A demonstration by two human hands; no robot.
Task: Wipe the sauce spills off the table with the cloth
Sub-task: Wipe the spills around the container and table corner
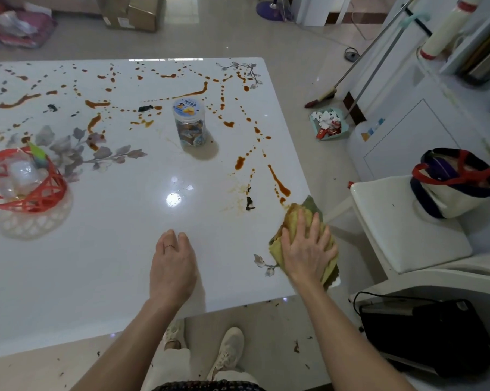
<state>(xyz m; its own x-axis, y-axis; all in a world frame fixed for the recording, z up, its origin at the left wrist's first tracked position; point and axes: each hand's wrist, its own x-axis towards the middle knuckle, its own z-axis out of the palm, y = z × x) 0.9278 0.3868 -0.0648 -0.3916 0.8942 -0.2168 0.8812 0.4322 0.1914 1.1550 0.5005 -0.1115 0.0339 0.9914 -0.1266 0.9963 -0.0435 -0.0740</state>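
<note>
A: Right hand?
B: The right hand (308,246) lies flat with fingers straight and spread, pressing the yellow-green cloth (293,215) onto the white table (111,263). It's in the lower right of the frame, at the table's right edge.
A: Left?
B: The left hand (173,263) is lower centre, over the table, fingers loosely curled and holding nothing.
A: Sauce?
B: A streak of the brown sauce spills (279,182) lies just above the cloth, with trails and drops across the upper half.
A: Rest?
B: A clear snack jar (190,124) stands upright at upper centre. A red basket (26,190) sits at the left edge. A tote bag (452,184) sits on a white chair (401,235) at right.
</note>
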